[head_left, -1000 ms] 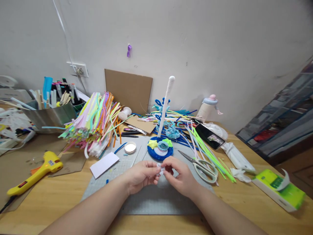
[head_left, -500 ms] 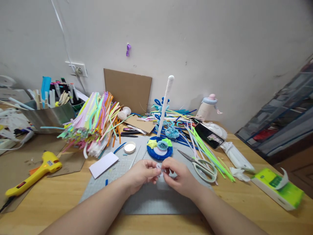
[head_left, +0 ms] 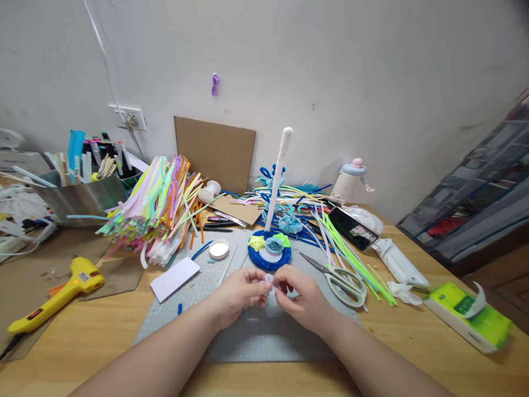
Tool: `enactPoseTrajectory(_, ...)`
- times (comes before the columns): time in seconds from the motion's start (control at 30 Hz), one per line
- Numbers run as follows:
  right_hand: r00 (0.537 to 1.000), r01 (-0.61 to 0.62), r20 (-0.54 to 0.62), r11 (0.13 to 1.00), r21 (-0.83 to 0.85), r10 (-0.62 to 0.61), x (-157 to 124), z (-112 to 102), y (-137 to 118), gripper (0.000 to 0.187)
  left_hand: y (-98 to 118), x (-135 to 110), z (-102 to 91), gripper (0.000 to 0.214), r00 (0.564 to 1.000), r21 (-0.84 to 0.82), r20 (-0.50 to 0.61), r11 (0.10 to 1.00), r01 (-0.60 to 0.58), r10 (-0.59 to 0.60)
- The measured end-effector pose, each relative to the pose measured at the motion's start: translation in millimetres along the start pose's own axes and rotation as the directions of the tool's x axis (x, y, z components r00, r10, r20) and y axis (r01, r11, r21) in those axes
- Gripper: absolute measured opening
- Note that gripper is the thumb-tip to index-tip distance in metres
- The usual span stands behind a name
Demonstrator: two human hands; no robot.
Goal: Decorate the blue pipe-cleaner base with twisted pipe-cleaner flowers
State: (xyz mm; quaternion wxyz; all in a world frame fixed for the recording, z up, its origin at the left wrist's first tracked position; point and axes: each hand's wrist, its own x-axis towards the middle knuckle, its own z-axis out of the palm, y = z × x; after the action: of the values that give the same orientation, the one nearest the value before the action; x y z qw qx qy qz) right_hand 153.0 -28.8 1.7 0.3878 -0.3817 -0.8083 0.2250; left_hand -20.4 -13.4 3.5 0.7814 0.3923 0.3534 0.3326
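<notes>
Between my fingertips is a small pale, whitish piece (head_left: pixel 269 279), mostly covered, so its kind is unclear. My left hand (head_left: pixel 243 293) pinches it from the left. From the right, my right hand (head_left: pixel 301 295) closes thumb and fingers at its other side. Just beyond my hands stands a round blue fuzzy base (head_left: pixel 257 259) bearing a yellow star (head_left: pixel 257 243), a green piece and a teal ring-like piece (head_left: pixel 274 245). A tall white wrapped stick (head_left: pixel 279 176) rises behind it. Under my hands lies a grey cutting mat (head_left: pixel 256 344).
Scissors (head_left: pixel 345 284) lie right of my right hand, beside green pipe cleaners (head_left: pixel 355 251) and a phone (head_left: pixel 354 227). At left are a yellow glue gun (head_left: pixel 61 289), a white card (head_left: pixel 175 279) and a big pipe-cleaner bundle (head_left: pixel 155 204). A tissue pack (head_left: pixel 469 314) sits far right.
The pale piece has turned slightly between my fingertips. Both hands keep nearly the same place and pinch, and the whole view has shifted a little.
</notes>
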Motion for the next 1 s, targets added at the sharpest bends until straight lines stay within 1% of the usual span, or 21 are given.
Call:
enactPoseTrajectory(0.07,0.999,-0.02,-0.03,1.0,0.002,0.02,-0.7,0.4,-0.9,0.01,2.0,-1.2,0.5,0.03,1.0,-0.063,0.027,0.998,0.016,-0.015)
enactPoseTrajectory(0.17,0.999,-0.013,0.034,0.998,0.058,0.011,-1.1,-1.5,-3.4,0.01,4.3,-1.9,0.4,0.029,1.0,-0.05,0.004,0.999,0.018,-0.017)
enactPoseTrajectory(0.23,0.999,-0.039,0.031,0.993,0.113,0.036,-0.2,-3.3,-3.7,0.012,4.4,-1.2,-0.2,0.031,1.0,0.053,-0.012,0.999,-0.006,0.007)
enactPoseTrajectory(0.3,0.992,-0.124,0.02,0.977,0.175,0.122,1.5,-3.8,-1.9,0.011,3.1,0.5,-1.0,0.034,0.999,0.209,-0.009,0.977,-0.042,0.045)
enactPoseTrajectory(0.33,0.984,-0.18,0.039,0.963,0.202,0.176,2.5,-3.2,-0.3,0.01,2.0,1.5,-1.5,0.035,0.997,0.281,-0.01,0.957,-0.073,0.079)
enactPoseTrajectory(0.4,0.957,-0.286,0.121,0.927,0.243,0.264,4.1,-0.5,3.4,0.01,-0.3,3.7,-2.4,0.037,0.982,0.385,-0.031,0.909,-0.158,0.184)
enactPoseTrajectory(0.47,0.931,-0.352,0.202,0.898,0.264,0.305,4.6,3.0,6.7,0.016,-2.0,5.6,-3.0,0.036,0.953,0.45,-0.056,0.859,-0.243,0.298)
enactPoseTrajectory(0.5,0.925,-0.364,0.217,0.891,0.271,0.312,4.4,4.4,7.7,0.018,-2.5,6.3,-3.3,0.035,0.942,0.468,-0.06,0.842,-0.267,0.332)
enactPoseTrajectory(0.53,0.924,-0.368,0.214,0.889,0.273,0.316,4.1,5.4,8.2,0.02,-2.8,6.9,-3.5,0.033,0.94,0.474,-0.058,0.838,-0.27,0.336)
enactPoseTrajectory(0.57,0.927,-0.363,0.198,0.893,0.267,0.318,3.6,5.9,8.1,0.02,-2.9,7.3,-3.8,0.032,0.949,0.464,-0.049,0.849,-0.254,0.311)
enactPoseTrajectory(0.63,0.938,-0.339,0.149,0.915,0.219,0.312,2.9,5.4,6.6,0.02,-3.2,8.0,-4.6,0.033,0.974,0.423,-0.029,0.885,-0.194,0.227)
enactPoseTrajectory(0.7,0.947,-0.308,0.137,0.94,0.148,0.289,2.5,4.0,4.6,0.018,-4.0,8.6,-5.7,0.035,0.985,0.409,-0.033,0.902,-0.14,0.168)
enactPoseTrajectory(0.83,0.954,-0.251,0.181,0.966,0.057,0.237,2.4,2.1,2.3,0.017,-6.1,9.6,-7.5,0.037,0.987,0.412,-0.051,0.903,-0.118,0.152)
enactPoseTrajectory(1.0,0.968,-0.179,0.175,0.984,-0.017,0.179,1.9,1.0,-0.5,0.018,-6.9,10.4,-7.8,0.037,0.986,0.375,-0.037,0.917,-0.138,0.163)
